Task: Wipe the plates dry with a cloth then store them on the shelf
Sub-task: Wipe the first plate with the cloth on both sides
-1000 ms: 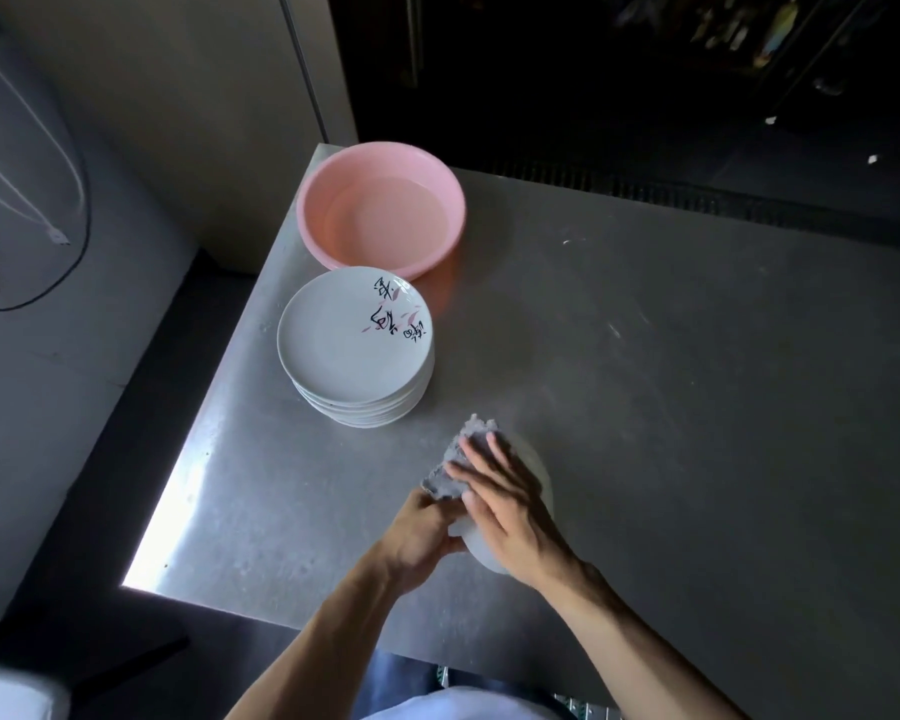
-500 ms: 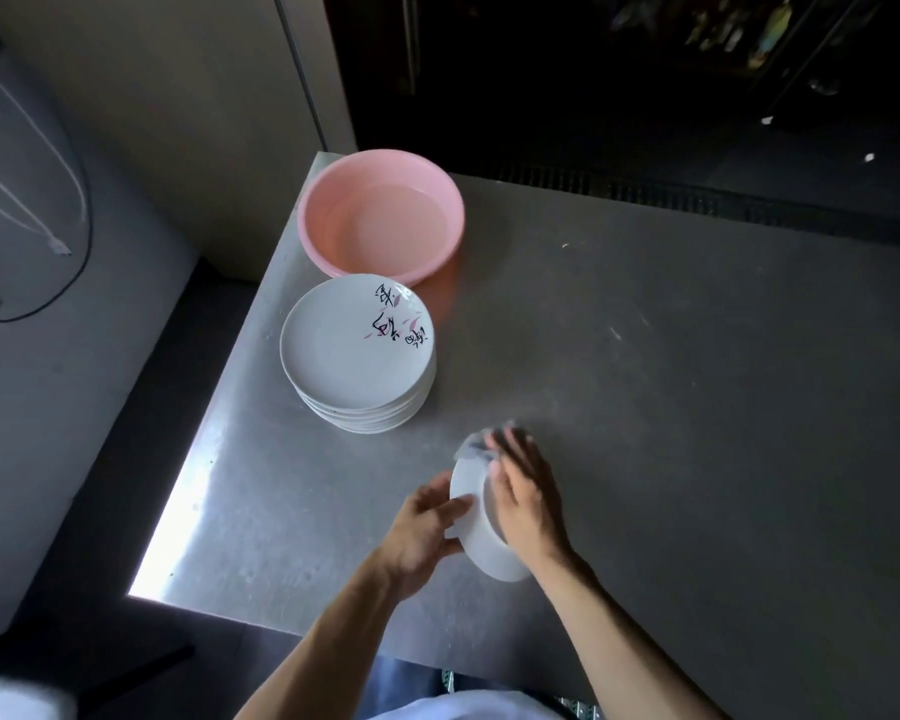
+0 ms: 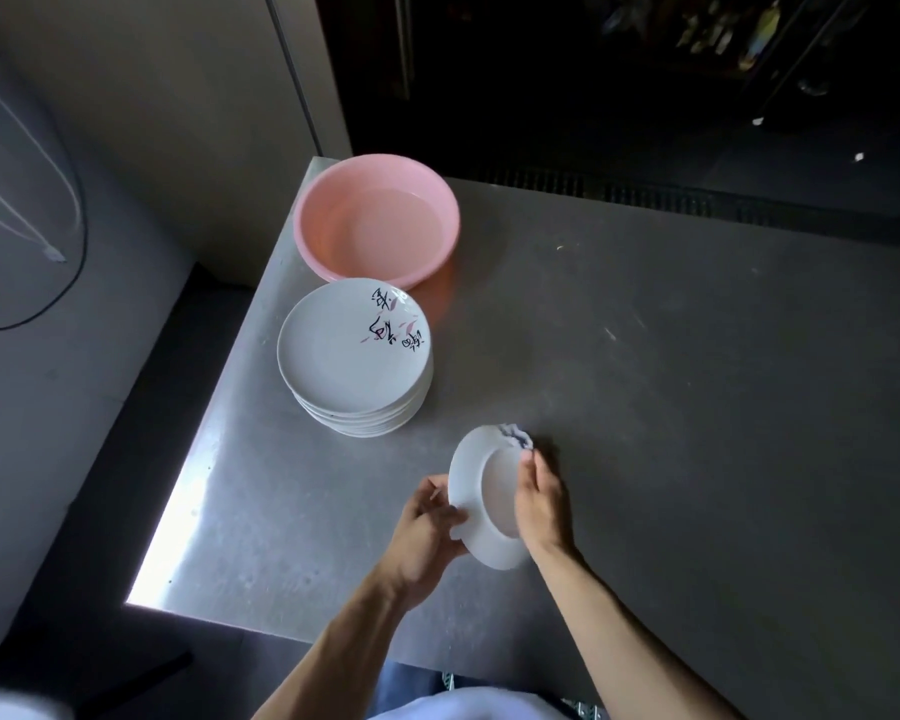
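1. Overhead, a grey metal table (image 3: pixel 645 407) fills the view. Its left edge catches bright light, and a dark floor drops away beside it.
2. Beyond the table stand a pale wall panel at the far left and a dark, unlit recess behind a floor grille (image 3: pixel 645 192). A cable (image 3: pixel 76 241) hangs against the left wall.
3. The left hand (image 3: pixel 422 532) grips the plate (image 3: pixel 489 517) at its near-left rim, with thumb and fingers closed on the edge. It holds the plate just above the near part of the table.
4. The right hand (image 3: pixel 544 506) lies against the opposite side of the plate. The cloth (image 3: pixel 515 438) shows bunched at its fingertips, just past the far rim. Whether the fingers curl round the cloth or press it flat cannot be told.
5. The plate stands tilted on edge — its visible face turns up and towards the left hand. It reads as an oval whose long axis runs from the wrists outward to the cloth.
6. Ahead and left of the gripping hands, well apart from them, sits a stack of plates (image 3: pixel 352 356). The top plate is face up, with dark brush marks on its far-right portion.
7. Farther along the same line, a pink basin (image 3: pixel 305 241) rests at the table's far-left corner — just beside the stack.
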Demonstrator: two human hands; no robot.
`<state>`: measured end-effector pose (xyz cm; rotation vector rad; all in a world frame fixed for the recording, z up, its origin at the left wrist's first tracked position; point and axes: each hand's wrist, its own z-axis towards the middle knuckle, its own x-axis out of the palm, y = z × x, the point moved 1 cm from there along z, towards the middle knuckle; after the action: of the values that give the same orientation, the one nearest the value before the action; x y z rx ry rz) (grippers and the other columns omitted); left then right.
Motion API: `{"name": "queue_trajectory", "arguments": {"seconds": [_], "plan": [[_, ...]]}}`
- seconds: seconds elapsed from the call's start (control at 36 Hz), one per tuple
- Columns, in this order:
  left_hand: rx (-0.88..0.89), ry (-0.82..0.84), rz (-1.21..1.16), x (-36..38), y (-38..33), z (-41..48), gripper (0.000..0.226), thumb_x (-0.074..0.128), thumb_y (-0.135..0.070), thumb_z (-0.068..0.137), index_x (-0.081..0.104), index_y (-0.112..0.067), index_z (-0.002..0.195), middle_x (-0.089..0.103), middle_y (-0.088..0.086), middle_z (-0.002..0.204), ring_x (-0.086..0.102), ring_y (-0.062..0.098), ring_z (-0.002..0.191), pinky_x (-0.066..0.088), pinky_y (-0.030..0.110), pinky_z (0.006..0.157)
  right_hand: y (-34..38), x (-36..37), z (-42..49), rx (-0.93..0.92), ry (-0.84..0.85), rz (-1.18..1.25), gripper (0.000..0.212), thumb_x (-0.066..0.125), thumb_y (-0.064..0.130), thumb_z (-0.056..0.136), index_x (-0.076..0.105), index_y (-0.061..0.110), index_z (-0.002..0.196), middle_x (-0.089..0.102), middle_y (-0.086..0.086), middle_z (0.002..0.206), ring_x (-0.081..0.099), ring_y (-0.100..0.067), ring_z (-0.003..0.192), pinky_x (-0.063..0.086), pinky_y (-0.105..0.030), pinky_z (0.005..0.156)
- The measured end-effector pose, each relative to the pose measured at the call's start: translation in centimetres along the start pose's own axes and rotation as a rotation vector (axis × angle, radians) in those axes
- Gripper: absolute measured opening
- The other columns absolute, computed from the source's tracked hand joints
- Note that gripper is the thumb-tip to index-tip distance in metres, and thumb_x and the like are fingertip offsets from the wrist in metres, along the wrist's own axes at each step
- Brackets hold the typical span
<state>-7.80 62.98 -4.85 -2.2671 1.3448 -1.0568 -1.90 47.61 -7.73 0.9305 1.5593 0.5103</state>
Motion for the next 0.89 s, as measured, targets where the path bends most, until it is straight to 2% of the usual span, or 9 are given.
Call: {"name": "queue_trajectory", "arguments": {"seconds": [0.11, 0.19, 0.36, 0.53, 0.58, 0.67, 0.72, 0.81, 0.89], "plan": [[-0.001, 0.012, 0.117, -0.1, -1.2, 0.2, 0.045, 0.063, -0.015, 0.083, 0.065, -0.011, 0.128, 0.071, 0.017, 0.121, 0.069, 0.028, 0.102, 0.059, 0.040, 0.080, 0.8, 0.6, -2.2, -0.433, 0.129, -0.010, 0.046, 0.031, 0.040, 0.107, 0.058, 0.022, 0.140, 0.050, -0.001, 0.151, 0.038, -0.021, 0.145, 0.033, -0.039, 0.119], [-0.012, 0.057, 0.182, -0.6, -1.8, 0.1, 0.029, 0.061, -0.004, 0.095, 0.070, -0.009, 0.122, 0.072, 0.020, 0.121, 0.070, 0.031, 0.107, 0.060, 0.049, 0.091, 0.7, 0.6, -2.9, -0.637, 0.241, -0.096, 0.042, 0.035, 0.034, 0.108, 0.056, 0.021, 0.142, 0.041, 0.001, 0.157, 0.026, -0.024, 0.151, 0.021, -0.034, 0.122], [-0.018, 0.067, 0.189, -1.1, -1.6, -0.2, 0.043, 0.055, 0.000, 0.100, 0.069, -0.022, 0.134, 0.070, 0.013, 0.129, 0.068, 0.028, 0.113, 0.058, 0.046, 0.088, -0.6, 0.9, -0.8, -0.115, 0.082, -0.164, 0.058, 0.024, 0.049, 0.100, 0.055, 0.021, 0.140, 0.049, -0.004, 0.150, 0.043, -0.032, 0.140, 0.036, -0.043, 0.114], [0.002, 0.097, 0.155, -1.3, -0.7, -0.2, 0.036, 0.060, 0.000, 0.098, 0.064, -0.004, 0.134, 0.069, 0.021, 0.130, 0.065, 0.039, 0.123, 0.056, 0.057, 0.098, 1.0, 0.8, -2.9, -0.763, 0.308, -0.233, 0.041, 0.036, 0.033, 0.108, 0.053, 0.027, 0.144, 0.033, 0.006, 0.161, 0.021, -0.022, 0.153, 0.012, -0.036, 0.124], [0.008, 0.093, 0.118, -1.2, -0.4, -0.2, 0.039, 0.066, -0.004, 0.093, 0.065, -0.003, 0.132, 0.069, 0.022, 0.128, 0.065, 0.041, 0.121, 0.057, 0.055, 0.094, 0.4, 1.0, -2.4, -0.690, 0.208, -0.256, 0.041, 0.035, 0.034, 0.107, 0.055, 0.026, 0.143, 0.038, 0.004, 0.159, 0.028, -0.021, 0.150, 0.018, -0.033, 0.122], [0.012, 0.038, 0.017, -1.0, 0.2, -0.3, 0.052, 0.068, -0.002, 0.080, 0.063, -0.010, 0.130, 0.066, 0.021, 0.123, 0.065, 0.036, 0.108, 0.058, 0.052, 0.082, 0.1, 0.6, -0.8, -0.187, -0.036, -0.098, 0.040, 0.031, 0.040, 0.105, 0.057, 0.029, 0.132, 0.059, -0.003, 0.138, 0.055, -0.028, 0.128, 0.037, -0.025, 0.101], [0.013, -0.032, -0.026, -0.9, 0.5, -0.2, 0.050, 0.064, 0.000, 0.072, 0.059, -0.011, 0.120, 0.062, 0.020, 0.118, 0.061, 0.034, 0.102, 0.058, 0.050, 0.076, 0.9, 0.3, -0.5, 0.073, -0.039, 0.052, 0.039, 0.032, 0.038, 0.105, 0.058, 0.025, 0.131, 0.061, -0.004, 0.132, 0.058, -0.027, 0.120, 0.035, -0.021, 0.094], [0.009, -0.069, 0.062, -0.6, 0.0, -0.1, 0.032, 0.058, -0.003, 0.088, 0.061, -0.011, 0.119, 0.065, 0.019, 0.114, 0.062, 0.031, 0.100, 0.058, 0.046, 0.079, 2.3, 0.0, -2.1, -0.194, 0.049, 0.075, 0.038, 0.034, 0.032, 0.107, 0.056, 0.024, 0.137, 0.056, 0.005, 0.141, 0.049, -0.015, 0.133, 0.032, -0.015, 0.105], [0.015, 0.021, 0.217, -0.4, -0.5, -0.3, 0.029, 0.049, -0.011, 0.105, 0.067, -0.011, 0.128, 0.073, 0.014, 0.122, 0.069, 0.031, 0.113, 0.059, 0.050, 0.095, 1.7, 0.8, -3.4, -0.591, 0.244, -0.021, 0.042, 0.036, 0.031, 0.108, 0.052, 0.023, 0.145, 0.040, 0.007, 0.158, 0.025, -0.018, 0.151, 0.020, -0.030, 0.123]]}}
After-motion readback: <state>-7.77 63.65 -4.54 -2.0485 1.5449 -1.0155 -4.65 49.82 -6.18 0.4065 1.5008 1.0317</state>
